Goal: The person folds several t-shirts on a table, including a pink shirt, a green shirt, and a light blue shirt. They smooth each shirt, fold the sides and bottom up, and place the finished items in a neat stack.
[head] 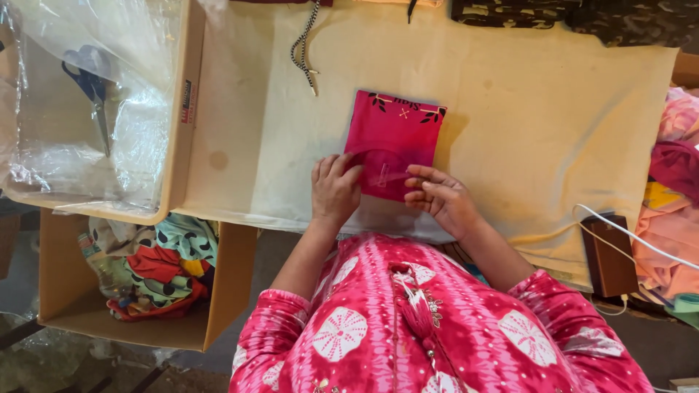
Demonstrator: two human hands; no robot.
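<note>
1. Left hand point(335, 191) lies palm down on the near left corner of a folded pink cloth point(397, 135), fingers spread flat and pressing on it, grasping nothing
2. Right hand point(440, 195) rests at the near right edge of the cloth, fingers stretched left over it and touching a clear plastic wrap point(382, 175) that covers the near part; whether it pinches the wrap I cannot tell
3. Pink cloth sits near the middle of a cream pad point(553, 109) that covers the table, its far edge printed with dark leaves and small gold marks
4. Black-and-white cord point(304, 45) trails down onto the pad, beyond the cloth and to its left
5. Open box point(191, 109) lined with clear plastic stands at the left of the pad, with blue-handled scissors point(93, 91) inside it
6. Second box point(226, 291) sits lower, below the first, holding bright patterned fabrics point(156, 266)
7. Brown block point(610, 256) lies at the near right corner of the pad, with a white cable point(641, 240) running across it
8. Heap of pink and orange clothes point(673, 211) lies at the far right, well apart from the hands
</note>
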